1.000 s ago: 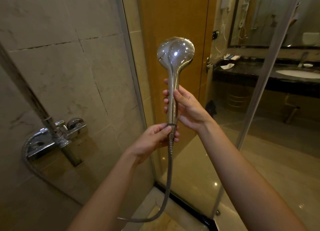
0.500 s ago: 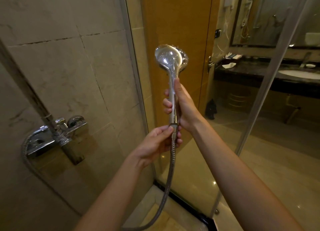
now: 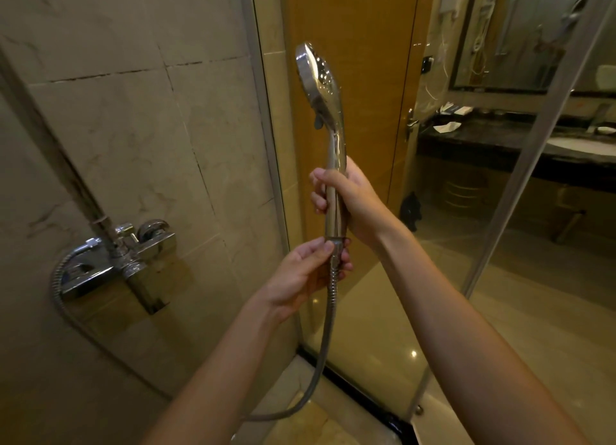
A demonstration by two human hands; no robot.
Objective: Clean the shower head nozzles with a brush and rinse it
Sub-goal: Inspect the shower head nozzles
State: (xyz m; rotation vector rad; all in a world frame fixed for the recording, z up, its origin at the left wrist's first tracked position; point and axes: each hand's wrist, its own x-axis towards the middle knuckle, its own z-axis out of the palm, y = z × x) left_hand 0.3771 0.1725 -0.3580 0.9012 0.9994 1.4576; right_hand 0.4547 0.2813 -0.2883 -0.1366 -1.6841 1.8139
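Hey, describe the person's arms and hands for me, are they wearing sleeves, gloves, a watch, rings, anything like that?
Nothing is worn, as far as the view shows. The left hand and right hand are bare, without gloves, and no ring is visible on the fingers in sight. Both forearms are bare from wrist to the frame's lower edge, with no sleeve, watch or bracelet.

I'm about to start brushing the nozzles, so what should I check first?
1. Shower head held firmly: ok, right hand wraps the handle.
2. Hose steadied: ok, left hand pinches it at the connector.
3. Nozzle face reachable: not ok, it faces right, nearly edge-on to the camera.
4. Brush ready: not ok, none in view and both hands are occupied.
5. Water off: ok, no spray visible.
6. Faucet within reach for rinsing: ok, on the wall to the left.
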